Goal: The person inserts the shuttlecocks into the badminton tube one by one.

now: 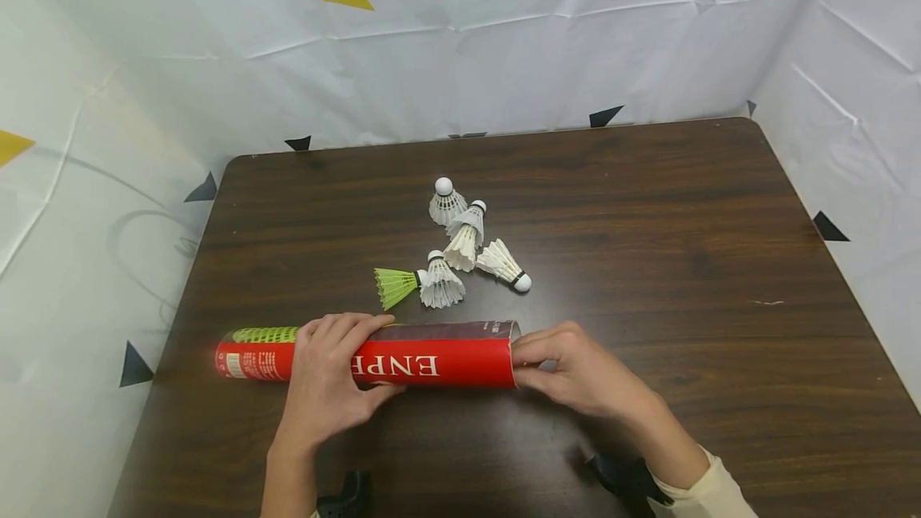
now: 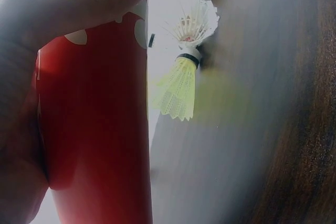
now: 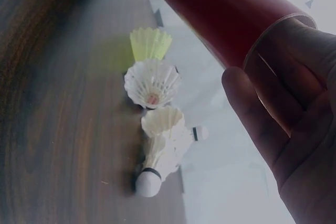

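A red cardboard shuttlecock tube point(image 1: 460, 362) with white lettering lies sideways in front of me, raised off the table or resting on it; I cannot tell which. My left hand point(image 1: 331, 374) grips it near the middle, thumb point(image 2: 79, 14) across its side in the left wrist view. Through a see-through strip near the left end, yellow-green netting point(image 1: 266, 335) shows inside. At the open right end, my right hand point(image 1: 576, 366) has fingers inside the mouth. Those fingertips are hidden, and one finger point(image 3: 247, 103) stays outside by the rim.
Beyond the tube lie a yellow-green shuttlecock point(image 1: 396, 287) and several white ones, among them one touching it point(image 1: 442, 286) and one at the right of the group point(image 1: 501, 262). White sheeting point(image 1: 468, 78) hangs behind the dark wood table point(image 1: 669, 262).
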The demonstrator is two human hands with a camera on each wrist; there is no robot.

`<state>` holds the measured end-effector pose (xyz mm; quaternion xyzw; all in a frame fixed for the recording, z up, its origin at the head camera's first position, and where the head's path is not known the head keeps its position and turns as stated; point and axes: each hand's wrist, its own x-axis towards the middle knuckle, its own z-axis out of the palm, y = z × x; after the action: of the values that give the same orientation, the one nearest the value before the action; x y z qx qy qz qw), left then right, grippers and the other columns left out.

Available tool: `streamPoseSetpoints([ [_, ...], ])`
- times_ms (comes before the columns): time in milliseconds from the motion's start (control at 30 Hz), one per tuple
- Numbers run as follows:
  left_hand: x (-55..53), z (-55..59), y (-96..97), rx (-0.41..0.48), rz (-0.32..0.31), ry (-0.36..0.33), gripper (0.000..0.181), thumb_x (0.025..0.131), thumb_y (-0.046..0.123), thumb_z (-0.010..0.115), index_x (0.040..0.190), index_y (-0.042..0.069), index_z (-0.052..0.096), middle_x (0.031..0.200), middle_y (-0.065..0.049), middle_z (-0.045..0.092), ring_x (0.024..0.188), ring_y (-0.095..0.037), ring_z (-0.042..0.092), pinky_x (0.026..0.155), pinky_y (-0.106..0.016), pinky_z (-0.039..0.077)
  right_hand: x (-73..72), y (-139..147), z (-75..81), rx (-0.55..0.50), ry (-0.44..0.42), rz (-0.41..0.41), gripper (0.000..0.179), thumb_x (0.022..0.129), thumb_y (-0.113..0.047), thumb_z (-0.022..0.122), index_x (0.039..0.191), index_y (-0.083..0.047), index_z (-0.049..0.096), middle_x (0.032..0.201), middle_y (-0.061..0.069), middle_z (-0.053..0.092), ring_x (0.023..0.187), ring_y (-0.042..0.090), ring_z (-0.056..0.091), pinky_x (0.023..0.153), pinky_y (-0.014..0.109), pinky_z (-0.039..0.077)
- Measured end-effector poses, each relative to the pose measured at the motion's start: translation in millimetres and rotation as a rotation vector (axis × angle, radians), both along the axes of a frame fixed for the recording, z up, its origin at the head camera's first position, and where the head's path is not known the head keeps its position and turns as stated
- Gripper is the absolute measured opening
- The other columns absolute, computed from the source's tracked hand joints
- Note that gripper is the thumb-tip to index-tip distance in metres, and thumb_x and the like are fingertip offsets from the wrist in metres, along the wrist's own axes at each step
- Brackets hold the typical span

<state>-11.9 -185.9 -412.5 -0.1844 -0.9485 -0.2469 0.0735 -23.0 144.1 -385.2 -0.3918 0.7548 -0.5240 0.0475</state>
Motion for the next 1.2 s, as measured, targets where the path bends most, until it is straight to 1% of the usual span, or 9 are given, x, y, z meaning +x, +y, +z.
streamPoseSetpoints([
  [300,-0.5,1.4,-0.1,-0.004,-0.001,0.006,0.085,0.053,0.043,0.094,0.13,0.028,0.06,0.118,0.006,0.062,0.11,-0.016,0.053,0.097,-0.053,0.034,1.2,4,3.3,0.0,-0.006,0.003,0.025,0.08,0.009,0.072,0.091,-0.014,0.074,0.086,-0.004,0.069,0.073,0.006,0.063,0.069,0.02,0.052],
  [467,-0.5,2.1,0.3,-0.005,-0.003,0.009,0.085,0.053,0.043,0.094,0.13,0.027,0.06,0.119,0.006,0.062,0.111,-0.016,0.053,0.097,-0.053,0.034,-0.3,11,13.7,-0.022,-0.065,-0.011,0.02,0.083,0.003,0.074,0.099,-0.009,0.076,0.093,-0.001,0.073,0.079,0.01,0.068,0.072,0.024,0.055],
  [533,-0.4,2.2,0.5,-0.004,-0.004,0.008,0.085,0.054,0.044,0.094,0.129,0.027,0.06,0.119,0.006,0.062,0.11,-0.016,0.053,0.097,-0.053,0.034,-3.2,17,17.4,-0.035,-0.107,-0.053,0.02,0.084,0.001,0.075,0.102,-0.007,0.076,0.095,0.0,0.074,0.081,0.013,0.069,0.071,0.027,0.056],
  [600,-0.4,2.0,0.4,-0.001,-0.004,0.007,0.084,0.054,0.044,0.094,0.129,0.027,0.06,0.119,0.006,0.062,0.11,-0.016,0.053,0.097,-0.053,0.034,-7.9,23,19.9,-0.025,-0.145,-0.125,0.02,0.085,0.0,0.075,0.103,-0.008,0.077,0.096,-0.001,0.074,0.082,0.013,0.069,0.071,0.028,0.056],
  [733,-0.1,1.3,0.6,-0.001,-0.003,0.003,0.084,0.054,0.043,0.094,0.129,0.027,0.06,0.118,0.006,0.062,0.11,-0.016,0.053,0.097,-0.053,0.034,-21.6,34,19.2,0.069,-0.182,-0.269,0.02,0.086,-0.004,0.074,0.104,-0.013,0.077,0.097,-0.007,0.074,0.086,0.012,0.068,0.072,0.031,0.055],
  [833,0.0,0.9,0.6,-0.002,-0.001,0.001,0.084,0.053,0.043,0.094,0.128,0.027,0.06,0.118,0.006,0.062,0.11,-0.016,0.053,0.097,-0.053,0.034,-34.3,37,12.6,0.185,-0.164,-0.319,0.021,0.088,-0.006,0.073,0.107,-0.014,0.076,0.101,-0.007,0.073,0.093,0.01,0.067,0.075,0.032,0.056],
  [1000,0.0,0.7,0.4,-0.003,0.002,0.002,0.084,0.053,0.043,0.094,0.128,0.027,0.06,0.118,0.006,0.062,0.109,-0.016,0.053,0.097,-0.052,0.034,-58.3,32,-5.2,0.311,-0.101,-0.32,0.028,0.089,-0.003,0.07,0.117,-0.008,0.072,0.11,0.003,0.071,0.098,0.016,0.066,0.077,0.038,0.057],
  [1100,0.1,0.7,0.2,-0.001,0.001,0.002,0.084,0.054,0.043,0.094,0.128,0.027,0.06,0.118,0.006,0.062,0.11,-0.016,0.053,0.097,-0.052,0.034,-72.7,27,-15.2,0.352,-0.035,-0.32,0.032,0.09,-0.002,0.068,0.122,-0.006,0.068,0.116,0.006,0.069,0.101,0.021,0.065,0.084,0.042,0.055],
  [1200,0.4,0.4,0.1,-0.002,0.0,-0.001,0.083,0.054,0.044,0.094,0.129,0.027,0.06,0.118,0.006,0.062,0.11,-0.016,0.053,0.097,-0.052,0.034,-85.1,21,-23.3,0.416,0.046,-0.314,0.037,0.091,-0.002,0.065,0.128,-0.006,0.064,0.125,0.007,0.065,0.111,0.024,0.062,0.094,0.044,0.049],
])
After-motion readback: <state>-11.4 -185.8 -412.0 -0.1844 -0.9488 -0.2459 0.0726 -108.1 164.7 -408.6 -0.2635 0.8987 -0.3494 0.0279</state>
